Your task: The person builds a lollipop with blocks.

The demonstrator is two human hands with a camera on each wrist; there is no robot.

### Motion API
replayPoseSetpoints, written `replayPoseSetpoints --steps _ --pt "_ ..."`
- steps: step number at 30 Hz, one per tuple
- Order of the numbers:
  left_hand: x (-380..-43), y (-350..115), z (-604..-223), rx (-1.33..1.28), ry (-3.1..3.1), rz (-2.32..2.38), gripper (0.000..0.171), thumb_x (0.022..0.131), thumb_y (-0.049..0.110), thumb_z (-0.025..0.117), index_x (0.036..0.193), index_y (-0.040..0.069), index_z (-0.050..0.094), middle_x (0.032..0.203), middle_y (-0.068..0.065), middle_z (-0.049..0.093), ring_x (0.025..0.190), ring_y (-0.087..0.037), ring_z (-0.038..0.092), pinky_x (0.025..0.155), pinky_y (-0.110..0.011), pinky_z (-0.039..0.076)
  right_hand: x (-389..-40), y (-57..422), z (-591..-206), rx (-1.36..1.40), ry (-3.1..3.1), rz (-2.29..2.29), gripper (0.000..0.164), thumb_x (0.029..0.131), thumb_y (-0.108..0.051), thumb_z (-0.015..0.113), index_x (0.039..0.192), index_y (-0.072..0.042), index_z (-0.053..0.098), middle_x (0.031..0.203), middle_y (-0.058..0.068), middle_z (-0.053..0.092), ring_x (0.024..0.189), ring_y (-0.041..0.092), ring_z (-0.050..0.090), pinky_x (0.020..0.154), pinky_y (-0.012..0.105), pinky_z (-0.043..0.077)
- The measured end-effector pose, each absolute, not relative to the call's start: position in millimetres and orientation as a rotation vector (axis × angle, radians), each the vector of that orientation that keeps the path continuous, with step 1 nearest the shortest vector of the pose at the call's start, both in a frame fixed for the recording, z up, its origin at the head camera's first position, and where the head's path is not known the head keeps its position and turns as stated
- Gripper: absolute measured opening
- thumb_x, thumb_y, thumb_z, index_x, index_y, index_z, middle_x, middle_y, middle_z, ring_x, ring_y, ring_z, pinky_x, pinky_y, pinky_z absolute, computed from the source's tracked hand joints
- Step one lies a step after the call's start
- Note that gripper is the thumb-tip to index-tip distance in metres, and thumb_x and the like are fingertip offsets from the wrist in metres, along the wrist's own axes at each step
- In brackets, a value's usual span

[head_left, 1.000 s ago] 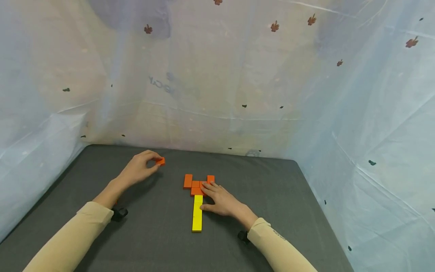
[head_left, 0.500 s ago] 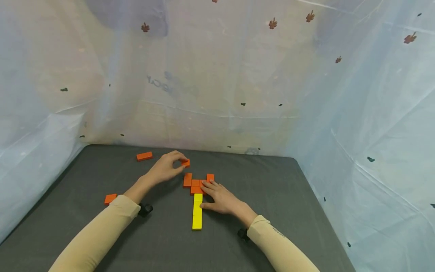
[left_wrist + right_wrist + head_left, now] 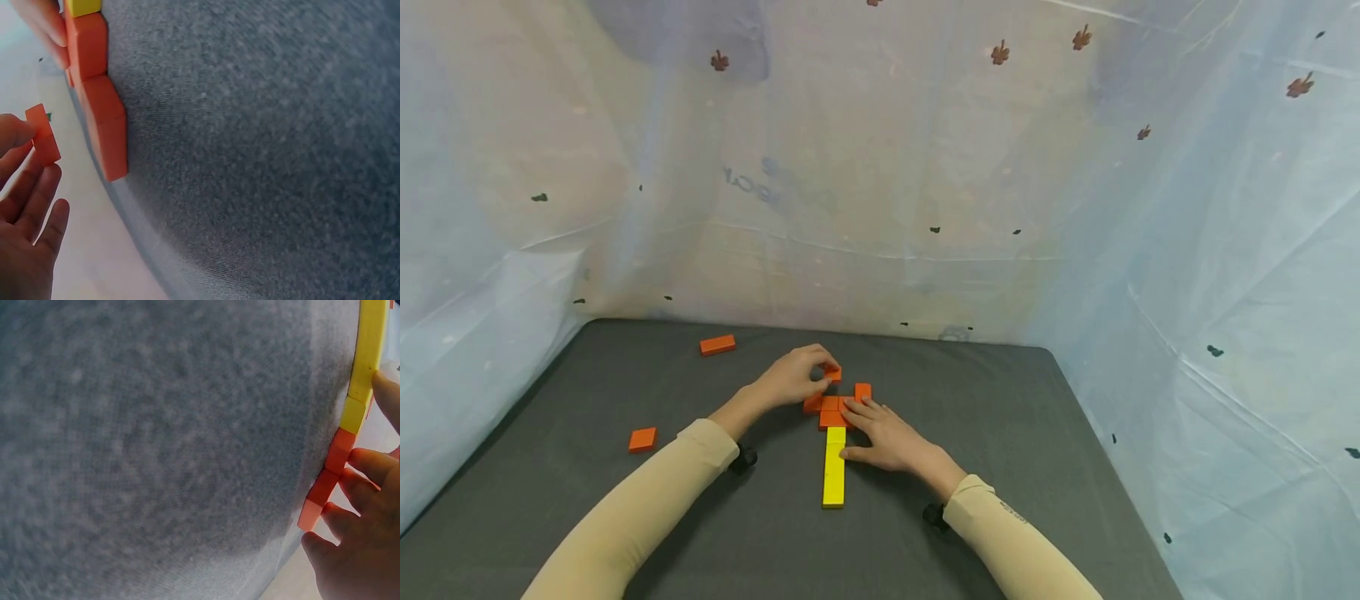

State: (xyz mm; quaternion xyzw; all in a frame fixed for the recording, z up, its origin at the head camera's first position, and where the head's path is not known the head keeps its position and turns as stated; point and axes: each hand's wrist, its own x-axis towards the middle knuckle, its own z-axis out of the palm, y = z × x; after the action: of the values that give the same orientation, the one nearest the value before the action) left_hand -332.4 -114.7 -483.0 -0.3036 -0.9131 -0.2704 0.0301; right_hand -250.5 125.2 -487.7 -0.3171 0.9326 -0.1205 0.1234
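Note:
My left hand pinches an orange block between thumb and fingers, just above the far side of a flat arrangement of orange blocks. In the left wrist view the pinched block hangs apart from the orange row. A long yellow block runs toward me from the arrangement, with a short yellow piece at its far end. My right hand lies with extended fingers on the right side of the orange blocks, its thumb touching the yellow strip. Those fingers hide part of the orange pieces.
Two loose orange blocks lie on the dark grey table: one block near the back edge, another block at the left. A pale translucent sheet hangs behind the table and along its sides.
My left hand has carried the pinched orange block rightward from the back left to above the arrangement, uncovering the two loose blocks. The right hand has stayed in place.

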Motion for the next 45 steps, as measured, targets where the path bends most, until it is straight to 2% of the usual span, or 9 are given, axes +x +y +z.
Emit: replayPoseSetpoints --steps 6,17,23,33,45 --pt "-337 -111 -487 -0.962 -2.863 -0.794 0.023 0.096 0.015 0.075 0.119 0.013 0.075 0.123 -0.006 0.067 0.1 -0.021 0.065 0.084 -0.04 0.058 -251 126 -488 -0.926 2.717 -0.362 0.078 0.102 -0.055 0.062 0.164 -0.016 0.035 0.171 -0.002 0.025 0.159 0.029 0.019 0.126 0.054 0.02" --pt "-342 -110 -494 -0.952 -2.946 -0.743 0.022 0.097 0.015 0.075 0.118 0.012 0.076 0.119 -0.006 0.068 0.1 -0.021 0.066 0.088 -0.041 0.058 -252 124 -489 -0.916 2.725 -0.336 0.079 0.101 -0.056 0.062 0.163 -0.017 0.035 0.171 -0.001 0.026 0.159 0.028 0.02 0.126 0.053 0.021" --pt "-342 -109 -494 -0.941 -2.971 -0.744 0.017 0.1 0.018 0.071 0.116 0.013 0.076 0.118 -0.005 0.068 0.102 -0.022 0.066 0.09 -0.043 0.057 -251 124 -489 -0.914 2.732 -0.329 0.079 0.1 -0.057 0.062 0.163 -0.017 0.036 0.171 -0.001 0.027 0.159 0.027 0.02 0.126 0.053 0.022" --pt "-346 -107 -497 -0.925 -3.009 -0.695 0.024 0.104 0.017 0.067 0.126 0.012 0.074 0.12 -0.007 0.069 0.109 -0.027 0.067 0.094 -0.048 0.056 -251 124 -489 -0.922 2.729 -0.35 0.079 0.101 -0.055 0.063 0.163 -0.015 0.037 0.171 -0.001 0.027 0.159 0.028 0.02 0.126 0.053 0.021" --pt "-346 -107 -499 -0.947 -3.016 -0.7 0.024 0.104 0.017 0.067 0.125 0.012 0.075 0.12 -0.007 0.07 0.109 -0.028 0.066 0.095 -0.048 0.056 -250 125 -488 -0.922 2.724 -0.349 0.078 0.101 -0.055 0.062 0.163 -0.016 0.036 0.171 -0.001 0.026 0.159 0.028 0.019 0.126 0.053 0.021"
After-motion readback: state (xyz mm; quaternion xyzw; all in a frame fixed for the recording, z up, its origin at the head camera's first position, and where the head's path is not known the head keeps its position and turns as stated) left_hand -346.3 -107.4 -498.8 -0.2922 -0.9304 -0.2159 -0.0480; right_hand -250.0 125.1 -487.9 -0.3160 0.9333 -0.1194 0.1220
